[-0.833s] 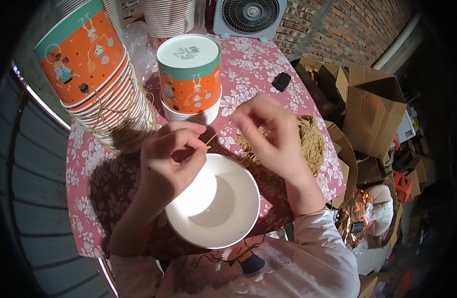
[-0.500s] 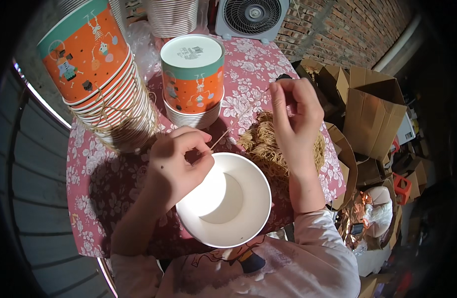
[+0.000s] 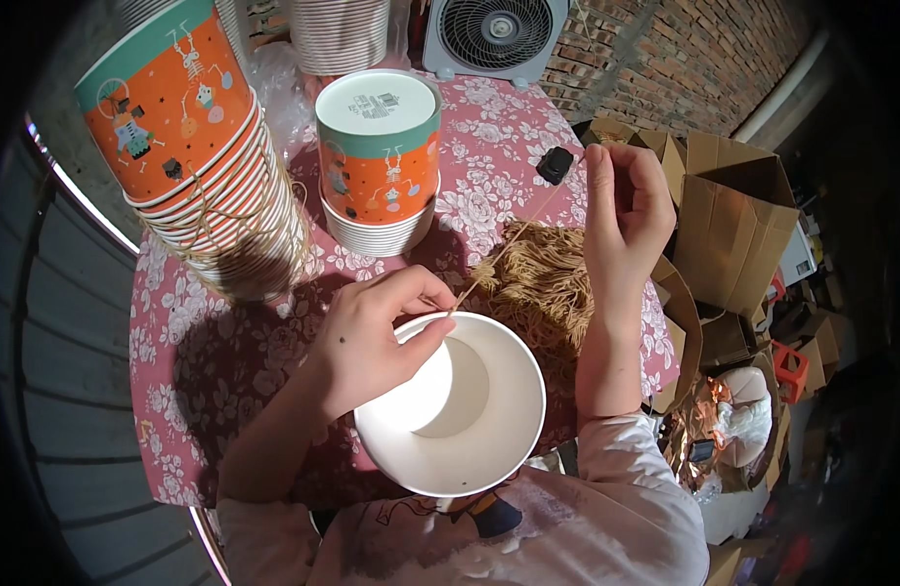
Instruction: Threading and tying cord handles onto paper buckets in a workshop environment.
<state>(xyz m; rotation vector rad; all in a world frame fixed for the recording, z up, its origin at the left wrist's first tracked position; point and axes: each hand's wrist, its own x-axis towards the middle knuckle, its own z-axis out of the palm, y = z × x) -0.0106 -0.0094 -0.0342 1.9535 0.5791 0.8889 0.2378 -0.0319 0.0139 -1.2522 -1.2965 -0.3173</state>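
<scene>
My left hand pinches the end of a tan string just above the rim of a white paper bucket. From there the string runs taut up and right to my right hand, raised with its fingertips pinched at the other end. The bucket stands mouth up close to my body, and sunlight falls inside it. Beside it, under my right forearm, lies a heap of tan strings. Beyond my left hand, an orange and green printed bucket sits upside down on a short stack.
On the left leans a tall stack of printed buckets with strings hanging on its side. A small black object lies near a grey fan. Cardboard boxes crowd the right of the flowered tablecloth.
My right hand has moved right, drawing the string out straight. My left hand has come right and down to the bucket's rim. The bucket has shifted slightly right and toward me.
</scene>
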